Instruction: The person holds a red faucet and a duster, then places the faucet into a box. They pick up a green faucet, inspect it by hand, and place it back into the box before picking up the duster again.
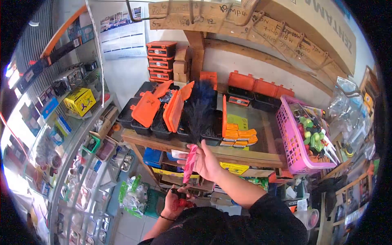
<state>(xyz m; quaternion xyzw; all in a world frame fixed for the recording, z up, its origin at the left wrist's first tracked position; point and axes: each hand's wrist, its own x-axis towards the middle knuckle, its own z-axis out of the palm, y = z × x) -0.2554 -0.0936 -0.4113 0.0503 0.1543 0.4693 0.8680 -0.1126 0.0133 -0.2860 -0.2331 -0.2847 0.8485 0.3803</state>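
Observation:
A feather duster (199, 112) with dark, bushy feathers points up and away over the black boxes on the table. Pink wrapping (190, 161) covers its neck. Low in front of me, my left hand (175, 204) is closed around the lower end of the handle, where something dark and something red show between the fingers. My right hand (206, 161) is higher up, with its thumb apart and its fingers stretched out behind the pink wrapping, touching it. Just beyond the feathers, orange-lidded black boxes (163, 130) stand with lids raised.
A pink plastic basket (292, 139) full of small packaged goods stands on the table's right side. Stacked orange packets (239, 136) lie near its front edge. Glass display shelves (77, 163) run along my left. A cardboard-covered beam (237, 18) hangs above.

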